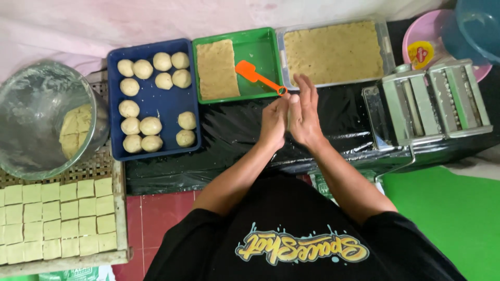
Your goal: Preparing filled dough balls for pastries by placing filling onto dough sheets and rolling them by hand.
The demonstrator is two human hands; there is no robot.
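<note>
A lump of dough (mostly hidden) is pressed between the left hand [274, 120] and right hand [303, 115], palms closed together above the counter [229, 130]; even, gentle rolling is advised.

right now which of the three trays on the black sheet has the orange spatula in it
The green tray in the middle, between the blue tray of dough balls and the clear tray; the orange spatula lies beside its dough slab.
</note>
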